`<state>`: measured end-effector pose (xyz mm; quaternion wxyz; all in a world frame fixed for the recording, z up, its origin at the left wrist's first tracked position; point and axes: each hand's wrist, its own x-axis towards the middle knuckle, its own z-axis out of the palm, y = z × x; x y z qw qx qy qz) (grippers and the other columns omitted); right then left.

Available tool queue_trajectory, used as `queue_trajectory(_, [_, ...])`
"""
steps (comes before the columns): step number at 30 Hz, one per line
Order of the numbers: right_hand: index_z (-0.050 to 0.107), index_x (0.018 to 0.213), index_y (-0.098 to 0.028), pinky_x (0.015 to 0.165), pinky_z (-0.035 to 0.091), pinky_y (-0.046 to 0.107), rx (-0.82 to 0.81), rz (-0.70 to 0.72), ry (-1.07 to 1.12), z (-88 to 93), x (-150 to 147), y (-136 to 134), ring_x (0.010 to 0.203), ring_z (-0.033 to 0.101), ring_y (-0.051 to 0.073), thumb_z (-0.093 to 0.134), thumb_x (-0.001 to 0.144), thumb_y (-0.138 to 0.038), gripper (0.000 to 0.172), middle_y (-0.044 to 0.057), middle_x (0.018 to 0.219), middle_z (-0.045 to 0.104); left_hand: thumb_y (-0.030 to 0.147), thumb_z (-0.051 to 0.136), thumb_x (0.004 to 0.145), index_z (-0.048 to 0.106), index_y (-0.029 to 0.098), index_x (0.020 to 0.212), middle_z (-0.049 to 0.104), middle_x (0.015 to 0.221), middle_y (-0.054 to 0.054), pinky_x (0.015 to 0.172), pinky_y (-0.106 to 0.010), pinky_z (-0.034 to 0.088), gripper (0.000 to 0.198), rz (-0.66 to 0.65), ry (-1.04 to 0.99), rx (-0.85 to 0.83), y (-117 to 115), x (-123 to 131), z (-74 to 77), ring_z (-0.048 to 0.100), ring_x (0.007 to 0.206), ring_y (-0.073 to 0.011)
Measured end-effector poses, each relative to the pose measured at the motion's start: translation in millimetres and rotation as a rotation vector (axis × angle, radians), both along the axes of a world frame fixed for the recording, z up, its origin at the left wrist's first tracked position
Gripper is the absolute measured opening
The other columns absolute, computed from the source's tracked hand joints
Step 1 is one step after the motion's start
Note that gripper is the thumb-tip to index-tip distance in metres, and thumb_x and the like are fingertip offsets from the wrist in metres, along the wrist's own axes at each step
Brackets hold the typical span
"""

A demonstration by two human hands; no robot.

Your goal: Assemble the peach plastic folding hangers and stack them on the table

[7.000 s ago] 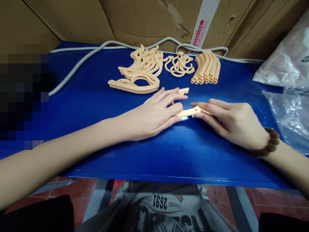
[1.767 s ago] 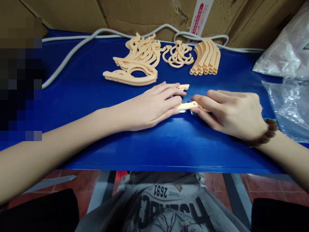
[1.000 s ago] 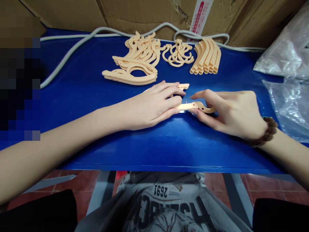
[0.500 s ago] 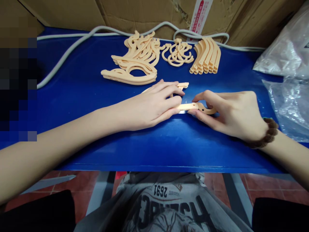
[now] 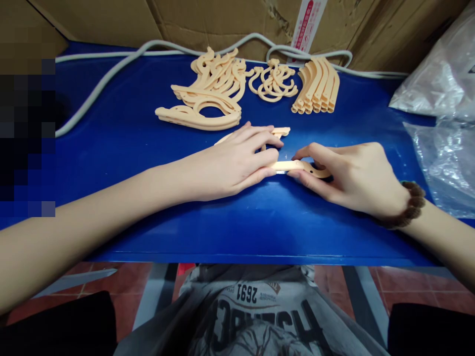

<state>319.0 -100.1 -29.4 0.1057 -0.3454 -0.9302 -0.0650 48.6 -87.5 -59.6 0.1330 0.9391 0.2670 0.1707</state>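
Note:
A cream plastic folding clothes hanger (image 5: 286,166) lies on the blue tabletop, largely covered by my left hand (image 5: 243,160). That hand is closed over its middle, fingers curled on top and thumb along the near side. My right hand (image 5: 351,173) pinches the hanger's right arm between thumb and fingers, around a joint with a curved end piece. Another bar of the hanger and a thin curved part stick out beyond my left fingers. Under the left palm the rest is hidden.
Behind my hands lie folded hangers (image 5: 200,117), a heap of curved arm pieces (image 5: 218,74), loose hooks (image 5: 274,84) and stacked hollow arms (image 5: 317,86). A white cable (image 5: 148,45) runs along the cardboard (image 5: 208,22). Clear plastic bags (image 5: 434,89) rest at right.
My right hand has shifted slightly left, and the curved end piece sits closer to the straight arm at the joint. My left hand stays nearly in place.

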Motion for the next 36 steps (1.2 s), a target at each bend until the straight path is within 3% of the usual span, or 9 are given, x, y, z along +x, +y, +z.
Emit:
queue_trajectory(6, [0.076,0.114,-0.016,0.056,0.035,0.031,-0.136,-0.003,-0.006,5.4,0.5,2.1,0.065,0.071,0.02,0.049,0.111,-0.047,0.041,0.007,0.081,0.08,0.034,0.039,0.114,0.065,0.02,0.115,0.057,0.16,-0.016,0.136,-0.063,0.028,0.03,0.002,0.003,-0.016,-0.7,0.0,0.1,0.039,0.162,-0.0339])
queue_trajectory(12, [0.073,0.12,-0.021,0.059,0.039,0.029,-0.223,0.046,0.073,6.6,7.2,9.5,0.062,0.068,0.018,0.051,0.108,-0.044,0.034,0.002,0.078,0.077,0.036,0.037,0.114,0.065,0.02,0.111,0.055,0.162,-0.016,0.136,-0.061,0.029,0.032,0.004,0.006,-0.033,0.7,-1.9,3.0,0.038,0.163,-0.0335])
queue_trajectory(18, [0.069,0.113,-0.017,0.059,0.041,0.028,-0.259,0.107,0.092,8.2,4.8,7.5,0.061,0.066,0.018,0.053,0.108,-0.041,0.029,0.004,0.079,0.076,0.029,0.051,0.104,0.06,0.021,0.112,0.061,0.156,-0.016,0.131,-0.061,0.035,0.015,0.057,-0.095,-0.135,-7.0,2.4,10.0,0.046,0.158,-0.034])
queue_trajectory(22, [0.065,0.111,-0.018,0.058,0.041,0.028,-0.236,0.155,0.086,7.1,-0.5,0.3,0.061,0.065,0.018,0.052,0.111,-0.041,0.027,0.005,0.085,0.077,0.036,0.058,0.105,0.059,0.023,0.107,0.068,0.149,-0.012,0.129,-0.059,0.037,0.013,0.091,-0.181,-0.169,-12.1,8.1,8.8,0.056,0.148,-0.0313])
queue_trajectory(29, [0.064,0.115,-0.016,0.06,0.045,0.029,-0.161,0.234,0.086,4.9,-2.0,-5.0,0.071,0.072,0.018,0.051,0.112,-0.036,0.024,0.01,0.101,0.081,0.036,0.059,0.109,0.06,0.023,0.106,0.066,0.152,-0.007,0.137,-0.063,0.018,0.013,0.062,-0.172,-0.29,-13.5,10.3,7.0,0.047,0.157,-0.027])
queue_trajectory(36, [0.061,0.099,-0.019,0.058,0.041,0.028,-0.188,0.328,0.096,5.5,-4.5,-4.3,0.065,0.067,0.016,0.048,0.113,-0.029,0.021,0.004,0.085,0.074,0.039,0.052,0.11,0.059,0.022,0.108,0.06,0.159,-0.009,0.141,-0.058,0.007,0.019,0.03,-0.121,-0.398,-15.5,12.3,12.6,0.035,0.165,-0.027])
